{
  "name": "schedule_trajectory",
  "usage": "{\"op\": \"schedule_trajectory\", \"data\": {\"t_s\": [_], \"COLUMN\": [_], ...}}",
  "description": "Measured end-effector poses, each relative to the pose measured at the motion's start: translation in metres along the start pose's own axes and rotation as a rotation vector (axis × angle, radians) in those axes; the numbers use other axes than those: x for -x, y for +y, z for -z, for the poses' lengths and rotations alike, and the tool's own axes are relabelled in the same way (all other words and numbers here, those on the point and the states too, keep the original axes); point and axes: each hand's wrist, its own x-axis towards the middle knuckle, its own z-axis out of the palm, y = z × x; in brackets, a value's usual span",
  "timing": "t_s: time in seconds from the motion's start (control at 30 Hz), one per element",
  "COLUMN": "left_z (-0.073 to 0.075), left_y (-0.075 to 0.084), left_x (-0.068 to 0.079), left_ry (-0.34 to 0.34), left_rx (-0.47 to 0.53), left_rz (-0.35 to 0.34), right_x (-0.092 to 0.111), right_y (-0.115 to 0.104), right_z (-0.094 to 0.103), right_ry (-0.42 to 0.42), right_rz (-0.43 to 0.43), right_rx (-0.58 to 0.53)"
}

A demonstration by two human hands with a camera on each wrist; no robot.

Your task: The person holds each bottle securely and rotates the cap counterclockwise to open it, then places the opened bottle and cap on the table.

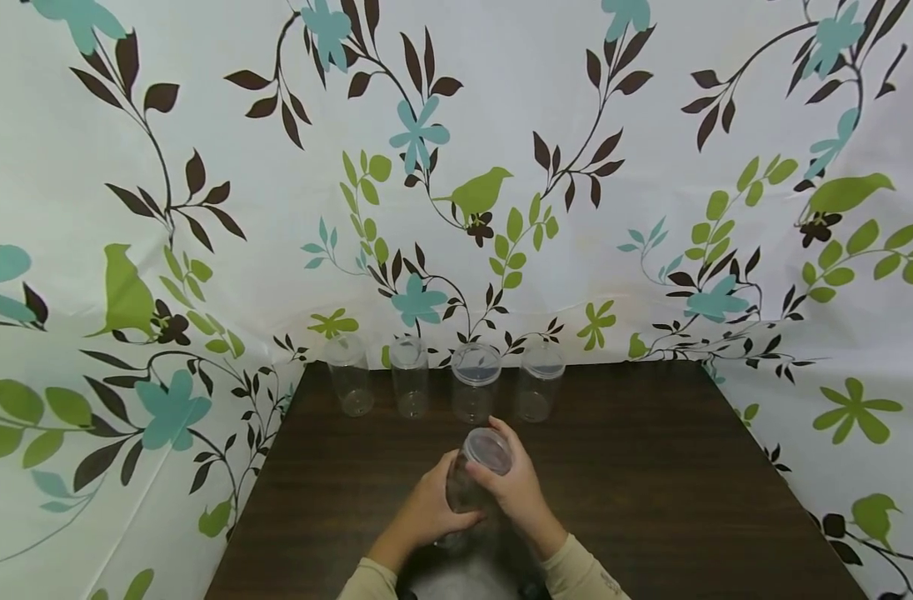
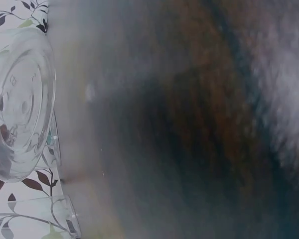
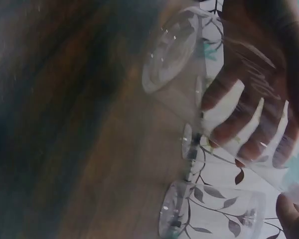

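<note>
Both hands hold one clear plastic jar (image 1: 464, 492) above the near part of the table. The left hand (image 1: 432, 507) grips the jar's body from the left, its thumb across the near side. On the right, the right hand (image 1: 520, 487) has its thumb and fingers around the lid (image 1: 490, 450) at the top. Tilted, the jar shows its round ribbed base (image 2: 24, 104) in the left wrist view. Through the clear wall (image 3: 184, 94) in the right wrist view, fingers (image 3: 229, 114) of the left hand appear curled along the far side.
Several similar clear jars stand in a row at the back edge of the dark wooden table (image 1: 651, 475), among them a wider lidded jar (image 1: 475, 400) and a right-end jar (image 1: 536, 398). A patterned cloth (image 1: 261, 208) hangs behind and at both sides.
</note>
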Motion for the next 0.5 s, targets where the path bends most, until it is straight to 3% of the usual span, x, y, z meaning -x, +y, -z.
{"op": "schedule_trajectory", "data": {"t_s": [0.1, 0.3, 0.5], "left_z": [-0.0001, 0.0001, 0.0042], "left_y": [0.0005, -0.0008, -0.002], "left_x": [0.0011, 0.0026, 0.0059], "left_ry": [0.002, -0.005, -0.026], "left_rx": [0.007, 0.029, 0.07], "left_rz": [0.014, 0.006, -0.028], "right_x": [0.0006, 0.0024, 0.0013], "right_y": [0.0005, 0.0014, 0.0044], "right_z": [-0.0037, -0.0082, -0.0056], "right_ry": [0.017, 0.037, -0.048], "right_rz": [-0.005, 0.005, 0.027], "right_rx": [-0.065, -0.086, -0.1]}}
